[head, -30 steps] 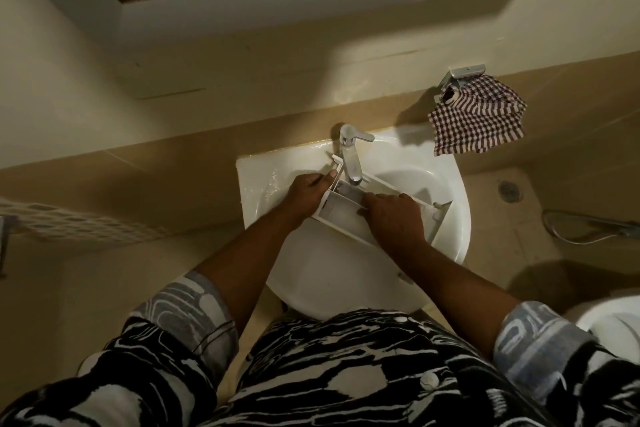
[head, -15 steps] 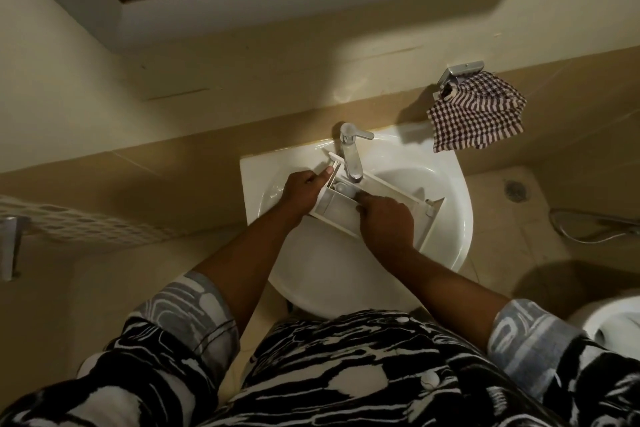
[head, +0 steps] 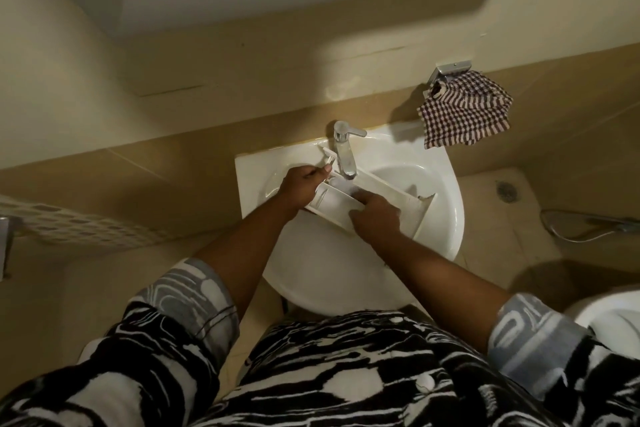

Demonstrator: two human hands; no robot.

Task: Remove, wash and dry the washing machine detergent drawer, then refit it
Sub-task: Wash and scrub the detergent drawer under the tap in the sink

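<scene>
While it lies slantwise over the bowl of the sink [head: 446,239], the detergent drawer [head: 330,204] shows as a long, shallow tray of white plastic. Thin walls split it into oblong compartments, and a broader front panel closes its far end, well to the right of the right fingers. Its left end sits directly under the spout of the tap [head: 343,152]; whether water runs I cannot tell.

The left hand [head: 300,189] grips that left end, fingers curled round the wall and the thumb stretched toward a small white flap [head: 327,158] just beyond it. The right hand [head: 375,217] lies palm down over the drawer's middle, wrist bent. Its fingers [head: 358,198] are held together and dipped into a compartment. Their tips are lost in shadow, so I cannot tell whether they pinch the wall or only press on it. Rolled sleeves [head: 194,291] of black-and-white patterned cloth end above the wrists.

The sink is smooth glazed ceramic, rounded at the front; the tap is polished metal with a short lever. Up and to the right of the right fingers, a checked cloth [head: 465,114], limp and creased, hangs from a metal holder [head: 452,66] on the beige tiled wall [head: 242,80].
</scene>
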